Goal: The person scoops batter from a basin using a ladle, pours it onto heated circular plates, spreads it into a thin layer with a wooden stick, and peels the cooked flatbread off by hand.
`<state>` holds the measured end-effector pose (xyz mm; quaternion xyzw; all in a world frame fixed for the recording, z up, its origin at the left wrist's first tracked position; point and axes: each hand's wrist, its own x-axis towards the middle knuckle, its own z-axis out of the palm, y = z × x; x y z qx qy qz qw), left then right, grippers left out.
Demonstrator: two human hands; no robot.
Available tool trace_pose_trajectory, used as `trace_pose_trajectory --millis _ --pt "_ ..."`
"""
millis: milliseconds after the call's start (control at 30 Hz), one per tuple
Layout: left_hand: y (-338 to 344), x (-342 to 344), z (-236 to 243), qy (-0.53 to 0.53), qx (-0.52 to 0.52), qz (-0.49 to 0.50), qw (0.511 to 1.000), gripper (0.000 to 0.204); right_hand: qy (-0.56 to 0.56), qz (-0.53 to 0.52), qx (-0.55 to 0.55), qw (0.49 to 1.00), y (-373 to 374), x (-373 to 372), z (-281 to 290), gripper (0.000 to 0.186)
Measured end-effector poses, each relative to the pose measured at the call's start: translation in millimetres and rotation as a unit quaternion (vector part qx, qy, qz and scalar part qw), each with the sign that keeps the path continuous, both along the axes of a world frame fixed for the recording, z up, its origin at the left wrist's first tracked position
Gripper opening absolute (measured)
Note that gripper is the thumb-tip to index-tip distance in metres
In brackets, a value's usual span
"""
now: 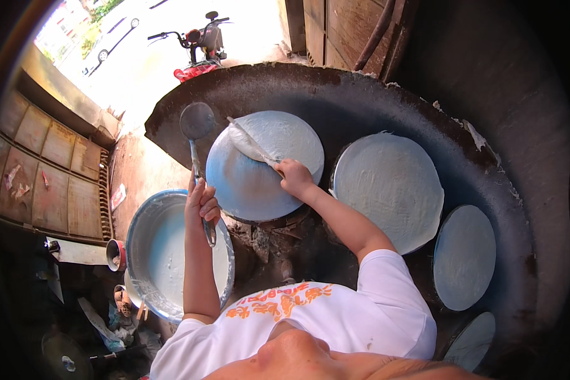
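My left hand is closed round the handle of a long metal ladle. The ladle's round bowl points away from me, beside the left edge of a round griddle. Pale batter covers the far and right part of this griddle, while its near left part looks bluish and thinly coated. My right hand grips the end of a flat, batter-coated spreader, whose blade lies across the griddle's far left part. A large basin of whitish liquid batter stands below my left forearm.
To the right, a second griddle bears a full pale sheet. Two more round griddles curve round beyond it, along a dark raised surround. A parked two-wheeler stands outside; metal doors and a can are at left.
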<state>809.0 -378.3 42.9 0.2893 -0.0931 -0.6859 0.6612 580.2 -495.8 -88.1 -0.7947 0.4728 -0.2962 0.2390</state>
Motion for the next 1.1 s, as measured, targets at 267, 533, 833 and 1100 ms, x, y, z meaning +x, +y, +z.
trace_pose_trajectory --millis 267,533,833,1100 --pt "7 5 4 -0.093 -0.013 0.003 0.996 0.028 -0.042 0.003 -0.038 0.998 -57 -52 19 0.021" --pt "21 18 1 -0.140 0.061 0.070 0.986 0.051 0.009 0.190 0.004 0.982 -19 -30 8 0.026" --pt "26 24 -6 -0.234 0.078 0.108 0.963 0.057 -0.067 0.208 0.003 0.976 -85 3 9 0.024" --pt "51 35 0 -0.300 0.109 0.068 0.945 0.061 -0.069 0.258 0.132 0.955 -92 -31 8 0.035"
